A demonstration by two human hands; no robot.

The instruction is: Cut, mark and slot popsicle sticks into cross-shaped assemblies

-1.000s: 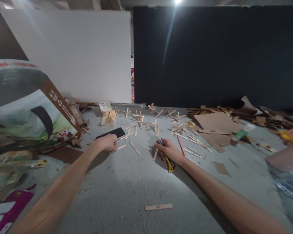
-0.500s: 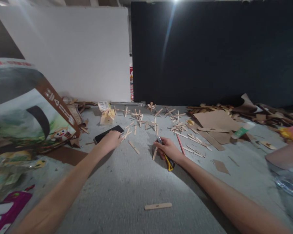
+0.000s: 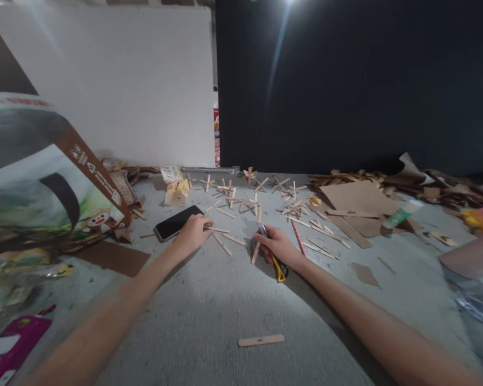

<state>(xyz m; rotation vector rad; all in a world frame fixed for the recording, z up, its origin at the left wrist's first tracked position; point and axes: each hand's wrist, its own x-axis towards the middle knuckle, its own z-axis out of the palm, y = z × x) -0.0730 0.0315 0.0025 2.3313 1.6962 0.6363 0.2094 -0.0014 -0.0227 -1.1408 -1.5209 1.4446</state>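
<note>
My left hand (image 3: 193,234) lies on the grey table, its fingers pinching the end of a wooden stick (image 3: 218,230), just right of a black phone (image 3: 176,222). My right hand (image 3: 279,246) is closed around a yellow and black utility knife (image 3: 277,262), whose tip rests by another wooden stick (image 3: 256,252). Several more sticks (image 3: 241,195), some glued into crosses, lie scattered beyond both hands. One flat stick (image 3: 261,340) lies alone near me.
A printed cardboard box (image 3: 44,177) leans at the left. Cardboard sheets and scraps (image 3: 358,201) and a glue stick (image 3: 400,214) sit at the right, with a red pencil (image 3: 297,238) beside my right hand. White and black boards stand behind the table.
My left hand has slid to the right, away from the phone, and now pinches a stick. My right hand has stayed in place with the knife.
</note>
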